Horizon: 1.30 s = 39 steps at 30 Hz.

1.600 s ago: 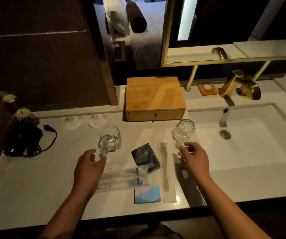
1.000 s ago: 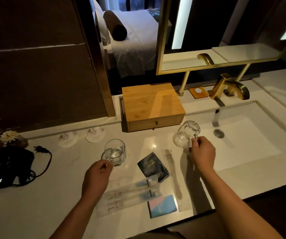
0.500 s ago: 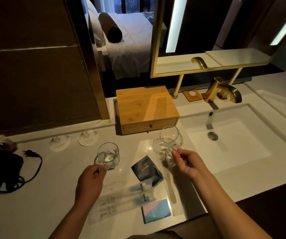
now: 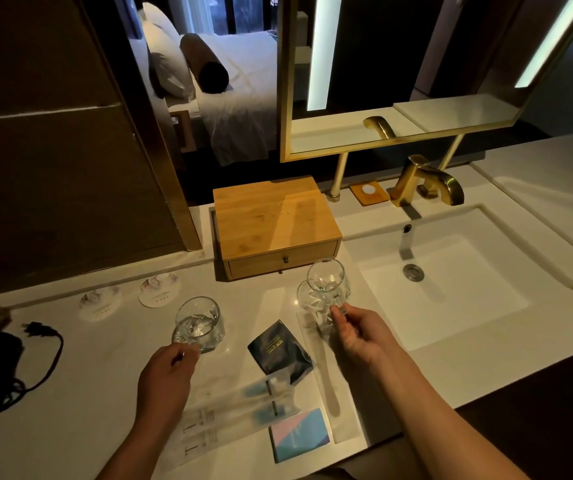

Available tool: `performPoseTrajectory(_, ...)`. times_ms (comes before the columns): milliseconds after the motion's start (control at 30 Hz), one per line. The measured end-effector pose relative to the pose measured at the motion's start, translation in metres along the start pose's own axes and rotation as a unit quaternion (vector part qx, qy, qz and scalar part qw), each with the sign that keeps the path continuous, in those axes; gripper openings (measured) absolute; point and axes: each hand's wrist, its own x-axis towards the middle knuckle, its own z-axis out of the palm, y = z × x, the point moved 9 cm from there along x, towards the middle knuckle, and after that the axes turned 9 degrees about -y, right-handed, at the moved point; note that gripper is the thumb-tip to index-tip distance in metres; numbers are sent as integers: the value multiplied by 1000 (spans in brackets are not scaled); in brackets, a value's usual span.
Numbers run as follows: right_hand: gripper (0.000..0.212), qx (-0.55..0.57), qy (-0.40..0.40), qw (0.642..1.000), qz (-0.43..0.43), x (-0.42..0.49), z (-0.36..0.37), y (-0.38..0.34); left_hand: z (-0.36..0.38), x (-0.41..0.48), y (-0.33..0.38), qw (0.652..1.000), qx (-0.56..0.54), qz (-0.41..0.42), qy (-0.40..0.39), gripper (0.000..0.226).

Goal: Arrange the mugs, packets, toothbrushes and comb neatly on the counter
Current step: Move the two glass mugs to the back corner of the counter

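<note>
Hands: both closed on glass mugs, one each.
Left hand [image 4: 165, 370]: fingers pinched on the handle of the left mug [image 4: 198, 324], which is tipped toward the wrist with its base on or just above the counter [image 4: 70, 393]; I cannot tell which.
Right hand [image 4: 359, 332]: fingertips gripping the right mug [image 4: 326, 284] near its base, holding it up clear of the counter, rim tilted away from the palm.
Dark packet [image 4: 280, 348]: flat on the counter between the two hands, slightly nearer the right one.
Toothbrushes [image 4: 233, 410]: two in clear wrappers, side by side, just right of the left wrist, their far ends touching the dark packet.
Blue-and-pink packet [image 4: 299, 434]: near the counter edge, between the forearms, just beside the toothbrushes.
Comb [image 4: 326, 375]: in a clear sleeve, lying lengthwise under and just left of the right wrist, its far end below the raised mug.
Wooden box [image 4: 274, 220]: beyond both hands, behind the right mug.
Sink [image 4: 451, 289]: right of the right hand.
</note>
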Motion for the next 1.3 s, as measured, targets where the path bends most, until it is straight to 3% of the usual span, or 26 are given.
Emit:
performPoseTrajectory(567, 17, 3, 59, 997, -54, 4, -19, -19, 1, 1, -1, 1000, -18, 2, 6, 16)
performPoseTrajectory(800, 12, -38, 80, 993, -75, 5, -26, -24, 3, 3, -4, 999, -33, 5, 1, 13)
performPoseTrajectory(900, 15, -112, 98, 985, -92, 1, -28, -31, 2, 3, -4, 999, -40, 6, -1, 13)
performPoseTrajectory(1000, 27, -274, 147, 940, -141, -7, -33, -45, 2, 2, -5, 999, -35, 3, -5, 14)
performPoseTrajectory(1133, 30, -469, 163, 829, -257, -24, -18, -63, 1, 1, -7, 999, -51, -3, -3, 13)
performPoseTrajectory(1200, 25, -548, 167, 765, -295, -30, -5, -66, 1, 1, -8, 998, -57, -4, -2, 24)
performPoseTrajectory(1300, 29, -588, 170, 730, -303, -29, 5, -65, 0, 1, -12, 997, -73, -17, -4, 30)
